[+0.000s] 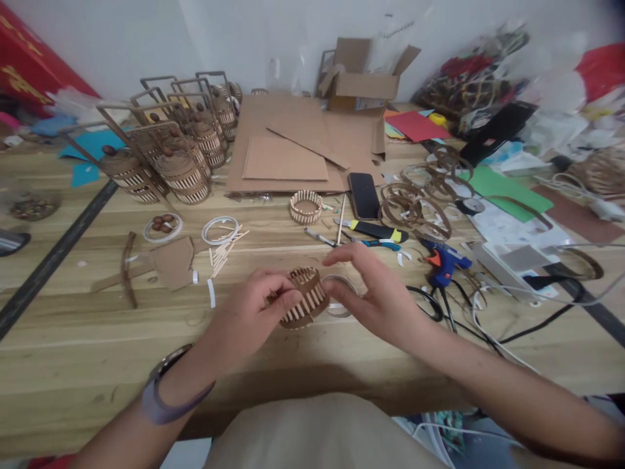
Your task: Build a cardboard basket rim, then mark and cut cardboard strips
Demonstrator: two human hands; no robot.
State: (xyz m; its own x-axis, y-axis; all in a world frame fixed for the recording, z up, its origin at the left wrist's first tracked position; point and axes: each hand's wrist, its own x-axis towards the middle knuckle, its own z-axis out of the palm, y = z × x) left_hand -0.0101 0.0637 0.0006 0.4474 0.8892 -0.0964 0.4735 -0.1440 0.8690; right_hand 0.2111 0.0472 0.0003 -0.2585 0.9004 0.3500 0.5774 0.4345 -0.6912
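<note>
My left hand [266,299] grips a small round basket [308,303] of brown cardboard strips and pale sticks, its thumb pressed on the near side. The basket is tilted above the table near its front edge. At its right side is my right hand [368,283], fingers curved and thumb apart, with nothing visible between them. Behind my right fingers lies a roll of tape [347,311], partly hidden. Farther back stands a similar low stick ring [306,208]. Loose pale sticks [225,253] lie beside a white ring [221,230] to the left.
Finished handled baskets [183,179] crowd the back left. Cardboard sheets [286,159] lie at the back, before an open box [364,85]. To the right are a phone [364,195], a utility knife [378,231], a blue glue gun [445,262], curled brown strips [415,205] and tangled cables.
</note>
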